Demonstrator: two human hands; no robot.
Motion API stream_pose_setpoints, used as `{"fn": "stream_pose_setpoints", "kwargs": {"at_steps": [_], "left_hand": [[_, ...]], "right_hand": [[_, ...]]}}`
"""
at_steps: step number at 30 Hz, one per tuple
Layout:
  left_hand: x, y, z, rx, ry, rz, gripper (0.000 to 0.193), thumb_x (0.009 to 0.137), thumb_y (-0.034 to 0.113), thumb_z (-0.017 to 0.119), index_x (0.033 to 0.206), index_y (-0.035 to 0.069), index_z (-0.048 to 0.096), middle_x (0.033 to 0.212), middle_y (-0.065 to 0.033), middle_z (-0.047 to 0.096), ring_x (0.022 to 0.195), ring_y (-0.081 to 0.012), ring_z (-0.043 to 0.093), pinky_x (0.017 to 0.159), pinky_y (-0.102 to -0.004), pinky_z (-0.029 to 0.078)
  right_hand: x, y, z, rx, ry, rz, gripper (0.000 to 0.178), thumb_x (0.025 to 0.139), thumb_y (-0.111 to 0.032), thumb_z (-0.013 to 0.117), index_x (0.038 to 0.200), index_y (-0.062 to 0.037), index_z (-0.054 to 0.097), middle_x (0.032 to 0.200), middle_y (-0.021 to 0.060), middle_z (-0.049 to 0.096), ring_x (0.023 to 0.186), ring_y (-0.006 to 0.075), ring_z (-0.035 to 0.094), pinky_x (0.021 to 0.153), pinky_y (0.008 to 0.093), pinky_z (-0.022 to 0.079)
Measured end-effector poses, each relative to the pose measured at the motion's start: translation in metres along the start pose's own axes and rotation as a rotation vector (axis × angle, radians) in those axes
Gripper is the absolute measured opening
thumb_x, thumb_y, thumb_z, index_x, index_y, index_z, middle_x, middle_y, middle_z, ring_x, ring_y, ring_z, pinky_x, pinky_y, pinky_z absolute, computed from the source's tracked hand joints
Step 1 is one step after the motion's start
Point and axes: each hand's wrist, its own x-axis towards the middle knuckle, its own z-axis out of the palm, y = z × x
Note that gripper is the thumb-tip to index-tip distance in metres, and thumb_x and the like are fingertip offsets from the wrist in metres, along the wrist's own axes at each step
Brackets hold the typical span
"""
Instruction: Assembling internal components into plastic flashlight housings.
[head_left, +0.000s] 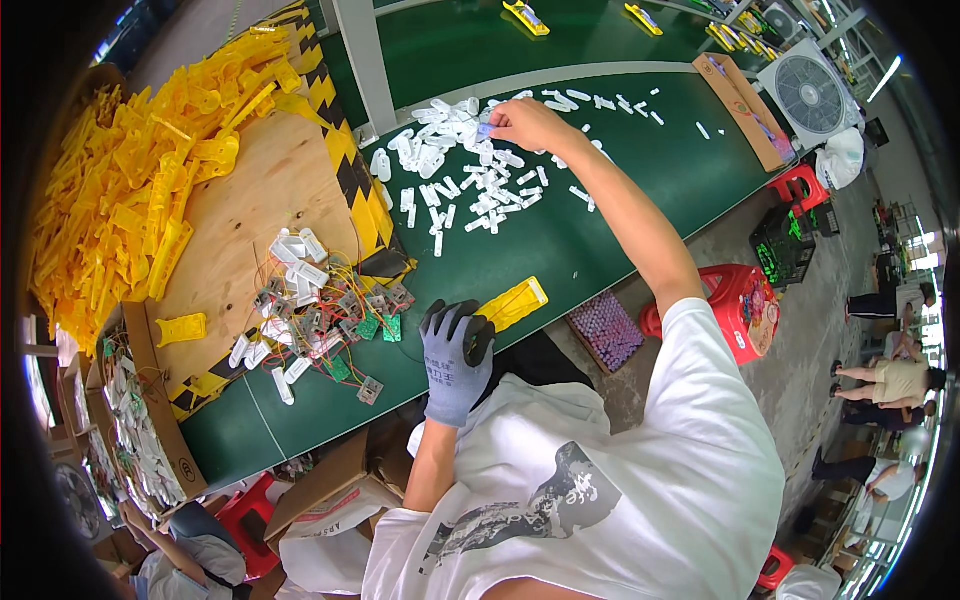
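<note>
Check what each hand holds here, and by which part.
Gloved left hand grips the yellow plastic housing by its near end; bare right hand pinches a small white piece.

We see a grey glove [455, 365], a yellow casing [512, 303], white parts [470, 160], and a green desk [560, 240] edged with yellow-black stripes [345, 170].

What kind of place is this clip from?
Most likely a factory assembly line: a green conveyor belt strewn with small white plastic parts, a heap of yellow plastic casings, and wired circuit boards.
</note>
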Motion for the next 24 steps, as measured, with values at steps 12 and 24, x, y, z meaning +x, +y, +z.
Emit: {"fn": "stream_pose_setpoints", "kwargs": {"at_steps": [12,24], "left_hand": [[0.002,0.002,-0.001,-0.006,0.005,-0.039,0.021,0.072,0.005,0.069,0.09,0.007,0.059,0.107,-0.0106,0.061,0.103,-0.0339,0.054,0.099,-0.0467,0.037],[0.0,0.002,-0.003,0.003,0.005,-0.015,0.023,0.071,0.003,0.069,0.093,0.007,0.061,0.108,-0.011,0.063,0.103,-0.0359,0.055,0.097,-0.0451,0.039]], "right_hand": [[-0.149,-0.065,0.024,1.571,-0.098,-0.024,0.035,0.082,-0.012,0.071,0.11,-0.0001,0.055,0.1,0.0059,0.06,0.08,0.0084,0.057,0.069,0.0226,0.052],[-0.198,-0.088,0.033,0.638,-0.004,-0.46,0.019,0.073,-0.004,0.075,0.091,-0.0079,0.072,0.091,0.0047,0.068,0.083,0.0217,0.062,0.073,0.0331,0.051]]}}
